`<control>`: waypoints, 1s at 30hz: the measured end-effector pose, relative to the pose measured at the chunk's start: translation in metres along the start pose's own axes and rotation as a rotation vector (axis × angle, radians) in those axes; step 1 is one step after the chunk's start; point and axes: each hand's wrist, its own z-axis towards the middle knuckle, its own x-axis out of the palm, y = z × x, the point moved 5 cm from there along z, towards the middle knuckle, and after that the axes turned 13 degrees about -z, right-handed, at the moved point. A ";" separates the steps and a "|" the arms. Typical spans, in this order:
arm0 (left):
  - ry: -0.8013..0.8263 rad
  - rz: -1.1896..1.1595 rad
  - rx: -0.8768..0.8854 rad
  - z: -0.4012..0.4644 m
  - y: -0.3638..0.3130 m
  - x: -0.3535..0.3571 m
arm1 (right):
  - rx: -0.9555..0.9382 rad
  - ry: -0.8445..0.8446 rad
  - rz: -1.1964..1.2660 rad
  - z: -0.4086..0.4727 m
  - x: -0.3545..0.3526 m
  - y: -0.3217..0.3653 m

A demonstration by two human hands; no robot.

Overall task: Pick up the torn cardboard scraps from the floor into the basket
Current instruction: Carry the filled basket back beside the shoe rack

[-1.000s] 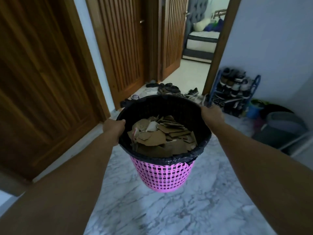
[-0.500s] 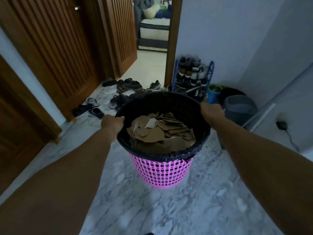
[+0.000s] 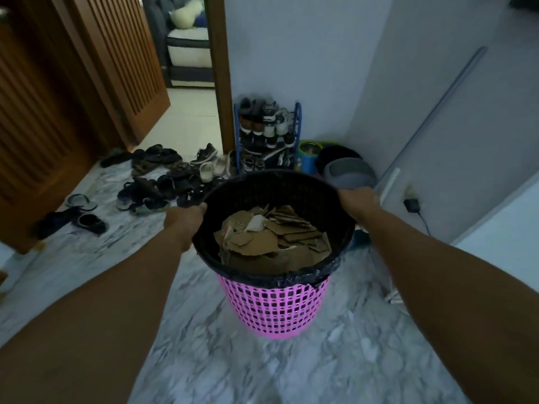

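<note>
A pink lattice basket (image 3: 275, 309) lined with a black bag hangs in the air in front of me, above the marble floor. My left hand (image 3: 182, 220) grips its left rim and my right hand (image 3: 357, 201) grips its right rim. Inside lies a heap of torn brown cardboard scraps (image 3: 271, 239), with one pale scrap near the top. No loose scraps show on the visible floor.
Several shoes and sandals (image 3: 151, 182) are scattered on the floor at left, before wooden doors (image 3: 58, 97). A blue shoe rack (image 3: 267, 132) stands against the wall ahead, with a grey bin (image 3: 350, 173) and a leaning pole (image 3: 431, 118) to its right. A charger (image 3: 411, 204) hangs on the right wall.
With the basket held in both hands, my view has swung to the right; the doors slid left, and the shoe rack and grey bin came to the centre.
</note>
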 end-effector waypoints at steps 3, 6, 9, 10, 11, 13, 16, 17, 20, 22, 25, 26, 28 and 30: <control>0.084 -0.051 0.003 0.005 0.005 0.052 | 0.059 0.034 0.092 0.028 -0.015 -0.034; 0.108 -0.004 0.002 -0.008 0.004 0.107 | 0.061 -0.028 0.109 0.067 -0.035 -0.069; 0.144 0.048 0.001 0.003 0.013 0.151 | 0.067 -0.040 0.070 0.094 -0.048 -0.093; 0.159 0.085 0.004 0.004 0.014 0.166 | 0.077 -0.047 0.039 0.104 -0.051 -0.101; 0.170 0.118 0.017 0.008 0.015 0.181 | 0.079 -0.071 0.027 0.114 -0.056 -0.108; 0.191 0.184 0.039 0.002 0.011 0.215 | 0.073 -0.095 0.009 0.136 -0.063 -0.125; 0.210 0.233 0.065 0.007 0.007 0.269 | 0.071 -0.060 -0.003 0.170 -0.070 -0.146; 0.218 0.236 0.076 0.009 0.006 0.280 | 0.060 -0.063 -0.006 0.178 -0.071 -0.152; 0.270 0.250 0.064 0.019 0.004 0.332 | 0.139 -0.048 -0.009 0.220 -0.069 -0.183; 0.300 0.295 0.073 0.023 0.006 0.363 | 0.173 -0.010 0.000 0.245 -0.064 -0.201; 0.303 0.325 0.065 0.035 0.019 0.405 | 0.185 0.025 0.021 0.280 -0.058 -0.224; 0.299 0.343 0.066 0.038 0.025 0.416 | 0.181 0.041 0.007 0.289 -0.056 -0.230; 0.292 0.392 0.068 0.046 0.042 0.439 | 0.178 0.073 -0.036 0.311 -0.044 -0.247; 0.284 0.425 0.050 0.056 0.064 0.463 | 0.174 0.103 -0.067 0.334 -0.027 -0.267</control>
